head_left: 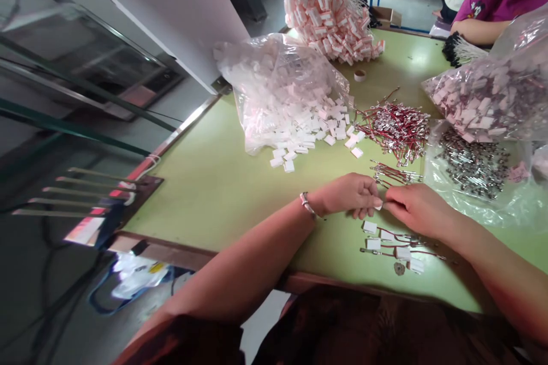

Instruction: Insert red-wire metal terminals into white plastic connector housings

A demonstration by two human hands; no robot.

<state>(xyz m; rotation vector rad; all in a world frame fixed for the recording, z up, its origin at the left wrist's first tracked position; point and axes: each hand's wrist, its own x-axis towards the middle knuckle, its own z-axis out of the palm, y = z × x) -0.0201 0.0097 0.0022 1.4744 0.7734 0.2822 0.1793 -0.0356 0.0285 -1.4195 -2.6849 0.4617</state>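
Observation:
My left hand [354,195] is closed, pinching a small white plastic housing [378,205] at its fingertips. Just to the right, my right hand [413,208] has its fingers pressed together close to that housing; what they hold is mostly hidden, though it may be a thin wire. Below both hands lie several white housings [374,244] with red wires [422,252] running out of them. Beyond my right hand is a small row of short red wires with metal ends [398,173].
Loose white housings spill from a clear bag [274,85]. A heap of red wires [398,128], metal terminals [475,162] on plastic and another bag of housings [483,102] lie right. Behind are orange-white bundles [325,17], a tape roll [359,75] and a person's arm [482,31]. Metal prongs [85,197] stick out left.

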